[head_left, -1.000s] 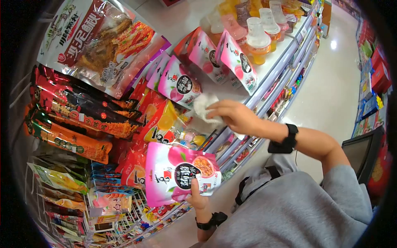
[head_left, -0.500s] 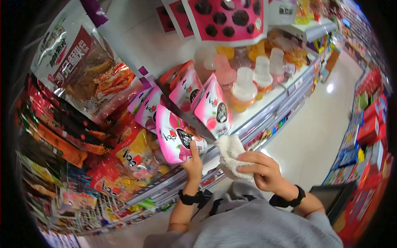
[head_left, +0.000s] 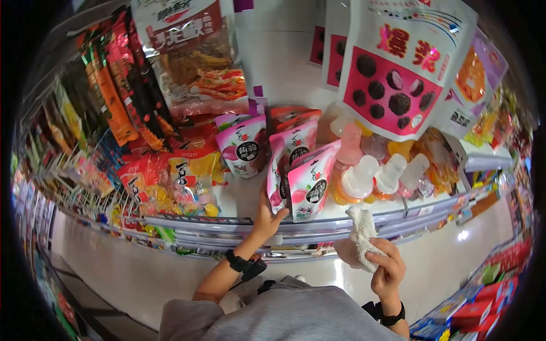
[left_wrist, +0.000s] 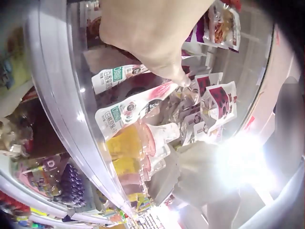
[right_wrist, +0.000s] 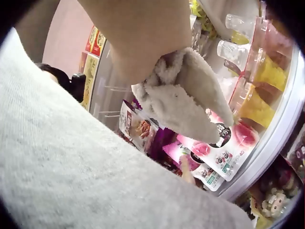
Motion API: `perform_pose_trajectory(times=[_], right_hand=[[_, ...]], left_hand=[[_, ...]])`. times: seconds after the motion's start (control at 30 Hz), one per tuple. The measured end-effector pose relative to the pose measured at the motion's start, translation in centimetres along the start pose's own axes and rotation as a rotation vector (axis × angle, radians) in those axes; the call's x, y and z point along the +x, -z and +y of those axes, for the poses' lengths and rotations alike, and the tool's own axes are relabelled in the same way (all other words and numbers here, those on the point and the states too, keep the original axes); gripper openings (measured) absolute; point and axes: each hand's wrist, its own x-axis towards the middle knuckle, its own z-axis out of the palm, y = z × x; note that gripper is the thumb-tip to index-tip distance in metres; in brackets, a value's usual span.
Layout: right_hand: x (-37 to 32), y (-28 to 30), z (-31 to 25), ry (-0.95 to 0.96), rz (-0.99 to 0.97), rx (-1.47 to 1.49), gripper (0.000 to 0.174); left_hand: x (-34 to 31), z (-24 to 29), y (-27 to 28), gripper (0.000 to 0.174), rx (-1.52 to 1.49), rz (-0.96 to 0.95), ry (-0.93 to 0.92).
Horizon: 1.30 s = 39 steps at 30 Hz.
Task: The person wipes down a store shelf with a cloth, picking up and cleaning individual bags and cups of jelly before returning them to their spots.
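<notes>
In the head view my left hand point(head_left: 267, 223) touches the lower left edge of a pink and white pouch point(head_left: 276, 184), fingers fairly straight along its side and thumb at its bottom. A similar pouch point(head_left: 311, 187) stands beside it to the right, and another point(head_left: 244, 149) to the left. From the left wrist, my left hand point(left_wrist: 150, 36) is over the pouches point(left_wrist: 136, 109); its fingertips are partly hidden. My right hand point(head_left: 389, 266) grips a whitish cloth point(head_left: 364, 236) in front of the shelf edge. The cloth point(right_wrist: 178, 107) hangs below that hand point(right_wrist: 143, 38) in the right wrist view.
Jelly cups point(head_left: 357, 179) stand on the shelf right of the pouches. Large bags point(head_left: 392, 74) hang above them. Red and yellow candy bags point(head_left: 190, 176) lie to the left. The shelf's front rail point(head_left: 318, 231) runs across the view, with floor below.
The pouch that my left hand held up is now out of that grip, among the others on the shelf. My right hand has moved to the right with the cloth. The view has turned.
</notes>
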Motion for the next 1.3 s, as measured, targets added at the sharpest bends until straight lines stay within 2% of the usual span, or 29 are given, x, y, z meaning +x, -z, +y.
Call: perform_pose_trajectory(times=[0.03,0.13,0.2,0.27,0.37,0.47,0.53,0.57,0.6,0.67,0.7,0.73,0.8,0.83,0.9,0.93,1.0,1.03,1.07,1.13,1.17,1.27,1.3], right_hand=[[0.5,0.2,0.5,0.020,-0.017,0.015,0.039],[1.6,0.3,1.5,0.073,-0.048,0.062,0.038],[2.5,0.3,1.9,0.108,-0.052,0.081,0.036],[3.3,0.2,2.0,0.138,-0.073,0.101,0.036],[4.3,0.2,1.9,0.183,-0.082,0.113,0.037],[4.5,0.2,1.6,0.201,-0.087,0.115,0.037],[4.6,0.2,1.6,0.210,-0.081,0.104,0.038],[4.5,0.1,1.6,0.202,-0.075,0.105,0.038],[4.4,0.2,1.7,0.192,-0.074,0.106,0.038],[4.3,0.2,1.8,0.189,-0.082,0.091,0.038],[4.3,0.1,1.8,0.190,-0.088,0.084,0.038],[4.4,0.2,1.7,0.192,-0.094,0.081,0.038],[4.6,0.2,1.3,0.190,-0.108,0.075,0.039],[4.7,0.2,1.2,0.194,-0.115,0.070,0.039],[4.7,0.1,1.2,0.199,-0.102,0.075,0.039],[4.7,0.0,1.2,0.202,-0.110,0.074,0.039],[4.4,-0.1,1.1,0.188,-0.107,0.075,0.039],[4.3,-0.2,1.0,0.184,-0.115,0.080,0.039],[4.1,-0.4,1.0,0.180,-0.110,0.092,0.038],[3.9,-1.0,1.1,0.173,-0.104,0.110,0.038],[3.8,-1.3,1.1,0.170,-0.110,0.122,0.037],[3.5,-1.8,0.7,0.165,-0.137,0.152,0.036],[3.5,-1.9,0.6,0.173,-0.145,0.162,0.035]], left_hand=[[-0.5,-0.2,0.7,0.071,0.091,0.029,-0.127],[0.0,2.0,3.4,0.065,0.061,0.173,-0.019],[1.8,3.3,5.6,0.059,0.270,0.309,-0.046],[3.2,2.5,7.6,0.056,0.238,0.368,-0.067],[5.4,3.8,9.2,0.059,0.162,0.259,-0.129],[6.2,2.7,9.2,0.059,-0.019,0.246,-0.041],[6.2,2.1,8.7,0.069,-0.123,0.264,0.000],[5.9,2.0,8.4,0.062,-0.126,0.295,0.062],[5.8,1.6,8.4,0.062,-0.134,0.290,0.063],[5.3,0.1,9.0,0.059,0.066,0.350,0.290],[5.1,-0.5,9.2,0.059,0.099,0.364,0.318],[4.8,-1.1,9.2,0.059,0.093,0.367,0.321],[4.5,-1.9,9.1,0.050,0.261,0.428,0.173],[4.1,-1.1,9.1,0.050,0.252,0.433,0.175],[3.0,1.7,9.6,0.033,0.446,0.120,0.319],[2.5,3.3,9.3,0.033,0.441,0.126,0.323],[1.1,5.8,8.7,0.038,0.915,-0.102,0.457],[0.5,4.9,8.7,0.048,1.018,-0.133,0.434],[0.1,4.3,8.6,0.048,1.018,-0.134,0.443],[0.0,3.9,8.2,0.061,1.186,-0.034,0.433],[0.2,4.2,8.0,0.059,1.299,0.019,0.339],[0.7,2.2,9.1,0.064,1.327,0.052,0.310],[1.2,1.9,9.4,0.070,1.250,-0.036,0.464]])
